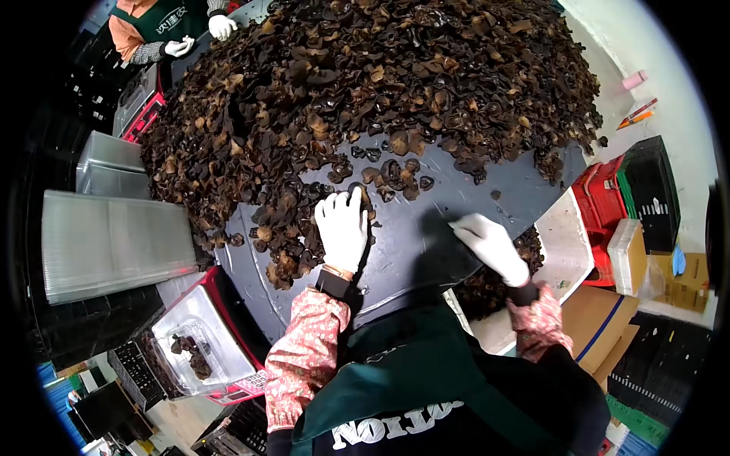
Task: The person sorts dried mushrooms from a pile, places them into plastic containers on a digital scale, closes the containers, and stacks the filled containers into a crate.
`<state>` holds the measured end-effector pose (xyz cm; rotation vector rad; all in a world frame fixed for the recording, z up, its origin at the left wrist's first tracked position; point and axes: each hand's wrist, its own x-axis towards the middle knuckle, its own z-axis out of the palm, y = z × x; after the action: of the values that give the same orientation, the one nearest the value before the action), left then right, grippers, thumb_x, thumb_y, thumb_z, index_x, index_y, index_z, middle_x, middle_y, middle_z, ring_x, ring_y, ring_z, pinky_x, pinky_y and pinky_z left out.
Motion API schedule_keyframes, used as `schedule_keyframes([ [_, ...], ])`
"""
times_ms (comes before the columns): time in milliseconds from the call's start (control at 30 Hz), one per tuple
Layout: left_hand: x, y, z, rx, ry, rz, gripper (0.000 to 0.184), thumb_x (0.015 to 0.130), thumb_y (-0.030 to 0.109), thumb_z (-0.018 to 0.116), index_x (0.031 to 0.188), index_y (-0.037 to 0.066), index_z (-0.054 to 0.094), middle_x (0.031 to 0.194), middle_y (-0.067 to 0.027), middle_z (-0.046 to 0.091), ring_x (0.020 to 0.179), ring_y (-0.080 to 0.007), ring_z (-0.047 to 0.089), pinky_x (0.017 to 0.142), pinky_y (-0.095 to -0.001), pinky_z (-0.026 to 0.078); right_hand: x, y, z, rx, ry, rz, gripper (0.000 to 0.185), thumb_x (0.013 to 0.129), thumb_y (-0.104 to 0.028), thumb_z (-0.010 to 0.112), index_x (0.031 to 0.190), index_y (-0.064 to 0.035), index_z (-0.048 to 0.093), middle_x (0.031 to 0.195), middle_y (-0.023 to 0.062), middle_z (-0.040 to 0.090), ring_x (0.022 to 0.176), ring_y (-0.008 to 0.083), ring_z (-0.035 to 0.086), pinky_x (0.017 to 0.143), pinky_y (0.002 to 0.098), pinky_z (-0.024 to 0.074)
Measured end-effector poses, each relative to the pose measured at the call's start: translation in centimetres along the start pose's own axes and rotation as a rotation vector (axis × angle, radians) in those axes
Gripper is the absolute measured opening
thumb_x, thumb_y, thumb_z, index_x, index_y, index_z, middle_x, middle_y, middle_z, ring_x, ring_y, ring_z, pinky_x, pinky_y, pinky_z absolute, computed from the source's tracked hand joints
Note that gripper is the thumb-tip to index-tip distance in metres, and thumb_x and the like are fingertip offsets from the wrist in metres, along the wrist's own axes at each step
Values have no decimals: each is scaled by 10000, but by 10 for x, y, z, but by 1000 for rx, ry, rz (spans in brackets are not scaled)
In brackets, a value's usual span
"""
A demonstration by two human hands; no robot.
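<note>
A large heap of dark brown, ear-shaped dried fungus (365, 83) covers the far part of a grey table (411, 235). My left hand (342, 228), in a white glove, lies at the heap's near edge, its fingertips touching pieces of fungus; what is under the fingers is partly hidden. My right hand (487, 242), also gloved in white, hovers over the table's right front part with its fingers pressed together, and whatever they hold cannot be made out. Below my right hand stands a white foam box (559, 247) with more fungus inside.
A red scale (209, 342) with a clear tray of fungus stands at the lower left, near stacked clear plastic containers (114, 243). Across the table at the upper left is a co-worker (163, 26) in white gloves. Red crates (597, 197) and cardboard boxes (604, 319) are at the right.
</note>
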<state>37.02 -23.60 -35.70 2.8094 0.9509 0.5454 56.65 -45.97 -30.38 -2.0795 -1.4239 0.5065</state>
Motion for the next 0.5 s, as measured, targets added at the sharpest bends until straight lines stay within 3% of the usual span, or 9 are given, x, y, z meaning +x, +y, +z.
schedule_keyframes([
  [100,-16,1,-1,-30,-70,63,164,806,150,693,955,98,649,999,-98,616,1111,-305,542,1032,-494,357,50,-13,53,54,326,-162,221,871,-144,673,1070,-57,715,1019,103,700,952,287,665,866,358,531],
  [233,-53,-3,-7,-115,9,55,217,787,102,700,995,104,639,1005,-82,626,1184,-293,541,1118,-516,306,105,-26,87,-122,476,-530,241,845,-104,692,1079,-52,720,1039,108,703,962,268,649,853,372,524],
  [333,-67,0,-15,-127,8,22,212,766,55,667,971,88,627,1032,-87,624,1204,-293,534,1125,-538,293,128,-29,97,-151,471,-540,343,860,-102,694,1202,-70,679,1151,97,683,1030,264,656,887,341,517],
  [367,-69,2,-16,-116,-4,18,215,762,46,656,972,86,626,1050,-90,622,1222,-295,523,1132,-545,282,135,-30,99,-227,375,-434,390,891,-143,664,1279,-122,642,1212,80,660,1010,255,651,864,328,514],
  [400,-71,3,-17,-105,-16,17,219,759,37,646,972,84,625,1067,-92,619,1239,-296,513,1140,-553,270,141,-29,100,-225,369,-442,390,891,-143,664,1279,-122,642,1212,80,660,1010,255,651,864,328,514],
  [467,-72,6,-21,-114,-41,16,220,768,64,615,986,75,638,1112,-105,613,1263,-313,489,1147,-566,261,152,-26,104,-332,225,-386,382,894,-192,625,1273,-148,620,1180,48,638,895,238,632,742,345,521],
  [500,-73,7,-23,-167,-14,9,227,762,65,616,987,77,639,1126,-103,612,1270,-313,482,1148,-573,253,155,-24,103,-398,94,-373,348,892,-199,628,1237,-145,637,1056,43,634,867,231,631,713,341,521],
])
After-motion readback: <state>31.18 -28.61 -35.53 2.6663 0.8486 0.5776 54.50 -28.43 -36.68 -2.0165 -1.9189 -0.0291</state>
